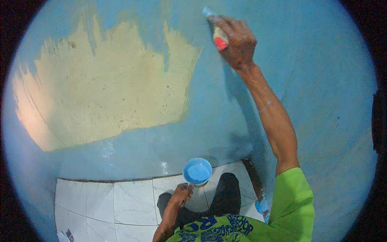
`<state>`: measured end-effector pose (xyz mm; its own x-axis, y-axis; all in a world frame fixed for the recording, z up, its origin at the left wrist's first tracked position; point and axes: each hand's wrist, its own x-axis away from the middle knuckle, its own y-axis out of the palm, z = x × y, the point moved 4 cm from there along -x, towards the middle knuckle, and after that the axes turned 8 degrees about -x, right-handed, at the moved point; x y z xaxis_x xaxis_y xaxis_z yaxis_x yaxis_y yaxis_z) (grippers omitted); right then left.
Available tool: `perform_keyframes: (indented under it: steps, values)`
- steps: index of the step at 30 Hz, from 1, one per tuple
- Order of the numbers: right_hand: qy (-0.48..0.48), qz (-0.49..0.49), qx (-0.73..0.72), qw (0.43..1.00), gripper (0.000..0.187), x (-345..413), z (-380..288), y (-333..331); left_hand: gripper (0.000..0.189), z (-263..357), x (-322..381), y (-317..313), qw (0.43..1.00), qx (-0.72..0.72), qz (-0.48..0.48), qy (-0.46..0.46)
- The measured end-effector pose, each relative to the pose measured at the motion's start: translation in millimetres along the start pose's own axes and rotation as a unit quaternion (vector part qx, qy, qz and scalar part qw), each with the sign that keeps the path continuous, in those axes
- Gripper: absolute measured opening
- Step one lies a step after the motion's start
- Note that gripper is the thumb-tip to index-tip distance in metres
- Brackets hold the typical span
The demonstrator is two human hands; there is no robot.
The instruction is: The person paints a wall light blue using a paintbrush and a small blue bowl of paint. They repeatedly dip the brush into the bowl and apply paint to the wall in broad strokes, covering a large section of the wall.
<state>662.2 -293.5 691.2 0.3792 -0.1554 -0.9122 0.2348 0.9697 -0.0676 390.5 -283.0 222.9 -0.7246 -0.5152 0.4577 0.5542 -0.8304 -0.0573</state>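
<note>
High at the upper right, my right hand (239, 40) grips a paintbrush (221, 42) with a red and pale handle; its blue-coated bristles point up and left at the wall (208, 99). Whether they touch the wall cannot be told. Blue paint covers much of the wall, around a pale yellow patch (121, 81) with ragged upper edges. Low in the middle, my left hand (182, 193) is closed on the edge or handle of a round container of blue paint (198, 171). Specks of paint dot my right forearm.
White floor tiles (133, 199) meet the wall's foot below. My bent knees in dark trousers are beside and below the container. A blue-stained item (262, 207) lies on the floor near my right sleeve. A small dark-and-white item (69, 235) is at the lower left.
</note>
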Motion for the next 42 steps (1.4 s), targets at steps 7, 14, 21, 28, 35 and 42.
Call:
perform_keyframes:
  steps: [7,14,21,28,35,42]
  values:
    - [-0.09,-0.278,-0.287,0.912,0.024,122.4,-115.7,32.3,0.036,-0.2,3.1,-0.3,0.999,-0.034,0.037,-0.017]
    - [0.05,0.046,-0.206,0.976,0.021,7.5,-12.0,36.7,0.034,1.4,-2.0,-0.4,0.998,-0.056,0.022,-0.012]
    - [-0.117,-0.189,-0.273,0.936,0.02,109.9,-119.4,65.8,0.033,-1.2,0.1,1.7,0.998,-0.006,0.048,-0.037]
    - [0.064,0.032,-0.279,0.958,0.015,1.3,-12.8,53.5,0.033,12.1,3.3,1.2,0.996,-0.057,0.019,-0.062]
    - [-0.16,-0.138,-0.135,0.968,0.031,117.9,-96.7,75.0,0.032,-13.7,-10.9,4.1,1.0,0.017,0.018,-0.015]
    - [0.269,-0.158,-0.393,0.865,0.026,132.7,-47.3,62.8,0.031,4.6,2.9,9.2,0.997,-0.021,0.072,-0.032]
